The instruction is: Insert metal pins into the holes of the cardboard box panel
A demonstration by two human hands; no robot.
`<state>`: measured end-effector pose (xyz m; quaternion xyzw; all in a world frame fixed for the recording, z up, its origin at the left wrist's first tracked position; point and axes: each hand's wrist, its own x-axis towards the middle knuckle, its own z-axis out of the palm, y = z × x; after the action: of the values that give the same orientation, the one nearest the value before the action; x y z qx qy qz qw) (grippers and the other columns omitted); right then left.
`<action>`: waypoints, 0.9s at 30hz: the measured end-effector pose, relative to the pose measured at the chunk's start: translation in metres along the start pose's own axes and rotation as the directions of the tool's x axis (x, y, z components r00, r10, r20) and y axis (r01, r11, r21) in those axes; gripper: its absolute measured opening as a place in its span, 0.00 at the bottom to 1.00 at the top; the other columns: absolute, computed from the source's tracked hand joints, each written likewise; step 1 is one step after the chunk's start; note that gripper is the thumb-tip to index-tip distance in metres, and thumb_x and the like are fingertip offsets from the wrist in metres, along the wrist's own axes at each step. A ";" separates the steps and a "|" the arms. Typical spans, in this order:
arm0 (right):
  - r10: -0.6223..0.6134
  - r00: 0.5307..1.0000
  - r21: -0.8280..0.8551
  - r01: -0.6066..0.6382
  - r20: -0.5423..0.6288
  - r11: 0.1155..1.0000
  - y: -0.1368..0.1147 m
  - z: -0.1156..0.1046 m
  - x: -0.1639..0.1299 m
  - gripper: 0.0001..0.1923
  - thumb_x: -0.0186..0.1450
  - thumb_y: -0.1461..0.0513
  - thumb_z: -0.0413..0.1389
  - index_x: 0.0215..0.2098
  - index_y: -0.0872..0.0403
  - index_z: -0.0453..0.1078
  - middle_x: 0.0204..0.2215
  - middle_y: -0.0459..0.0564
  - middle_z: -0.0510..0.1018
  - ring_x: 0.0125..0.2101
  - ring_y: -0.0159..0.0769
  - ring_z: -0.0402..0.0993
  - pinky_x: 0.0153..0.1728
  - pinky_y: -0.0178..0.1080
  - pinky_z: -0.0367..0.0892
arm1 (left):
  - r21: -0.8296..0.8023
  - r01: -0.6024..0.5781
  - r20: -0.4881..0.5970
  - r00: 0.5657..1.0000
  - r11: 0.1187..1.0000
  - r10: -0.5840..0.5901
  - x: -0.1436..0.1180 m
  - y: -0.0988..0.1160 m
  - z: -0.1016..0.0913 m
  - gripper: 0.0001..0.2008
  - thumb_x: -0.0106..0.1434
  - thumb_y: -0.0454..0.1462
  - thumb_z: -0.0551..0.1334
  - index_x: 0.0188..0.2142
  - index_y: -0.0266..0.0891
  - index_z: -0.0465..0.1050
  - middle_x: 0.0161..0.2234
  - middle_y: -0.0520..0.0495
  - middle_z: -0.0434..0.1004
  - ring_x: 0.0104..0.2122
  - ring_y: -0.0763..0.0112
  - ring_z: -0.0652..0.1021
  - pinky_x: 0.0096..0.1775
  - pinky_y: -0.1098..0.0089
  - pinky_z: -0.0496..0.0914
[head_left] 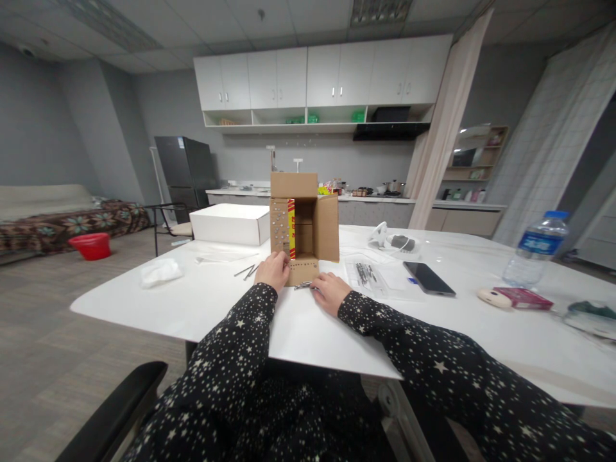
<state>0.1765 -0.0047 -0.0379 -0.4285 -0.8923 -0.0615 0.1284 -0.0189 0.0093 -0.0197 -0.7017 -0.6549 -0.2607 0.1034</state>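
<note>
Head view. An open cardboard box (304,224) stands on its side on the white bench (231,305), its opening turned toward the person, flaps spread above and to the right, with a red and yellow strip on the inner left wall. The box is the landmark for all positions below.

Left hand (272,270): resting against the lower left front corner of the box, fingers curled onto the bottom flap; how firmly the grip closes on the flap cannot be told.

Right hand (329,290): lying on the bench just right of the box's front edge, fingers bent over a few thin metal pieces (304,286) that touch the fingertips; whether the grip encloses them cannot be told.

Left of the box: two more thin metal rods (247,271) near the left hand, a crumpled white cloth (160,272) farther out, and a closed white box (230,224) just behind.

Right of the box: a clear bag of small parts (367,274), a dark phone (428,278) lying flat, a white device (391,241) behind them, and, well apart, a water bottle (536,249) and a red packet (523,298).
</note>
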 end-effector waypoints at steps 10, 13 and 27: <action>0.001 1.000 0.012 -0.001 -0.013 1.000 -0.001 0.000 -0.001 0.14 0.67 0.62 0.47 0.44 0.53 0.72 0.41 0.53 0.72 0.42 0.39 0.65 0.43 0.39 0.59 | -0.010 -0.032 -0.036 0.999 0.999 0.032 0.000 -0.002 0.002 0.08 0.61 0.34 0.54 0.39 0.42 0.69 0.39 0.45 0.73 0.39 0.64 0.75 0.41 0.66 0.67; -0.002 1.000 0.010 0.002 -0.021 1.000 -0.001 0.000 0.000 0.13 0.66 0.61 0.47 0.43 0.53 0.72 0.41 0.53 0.72 0.42 0.39 0.65 0.43 0.39 0.59 | -0.067 -0.123 -0.024 0.992 0.990 0.122 0.000 0.000 0.003 0.07 0.60 0.36 0.56 0.37 0.41 0.70 0.36 0.46 0.73 0.37 0.66 0.75 0.39 0.67 0.68; -0.009 1.000 -0.010 0.009 0.004 1.000 -0.002 -0.002 0.001 0.13 0.67 0.62 0.47 0.44 0.54 0.71 0.41 0.54 0.72 0.42 0.40 0.66 0.43 0.39 0.59 | -0.238 -0.335 0.169 0.910 0.912 0.378 -0.004 0.008 0.012 0.09 0.57 0.42 0.58 0.29 0.39 0.73 0.27 0.48 0.76 0.28 0.69 0.74 0.30 0.71 0.64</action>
<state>0.1751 -0.0056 -0.0359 -0.4254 -0.8940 -0.0659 0.1243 -0.0082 0.0109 -0.0302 -0.8404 -0.4921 -0.2269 0.0071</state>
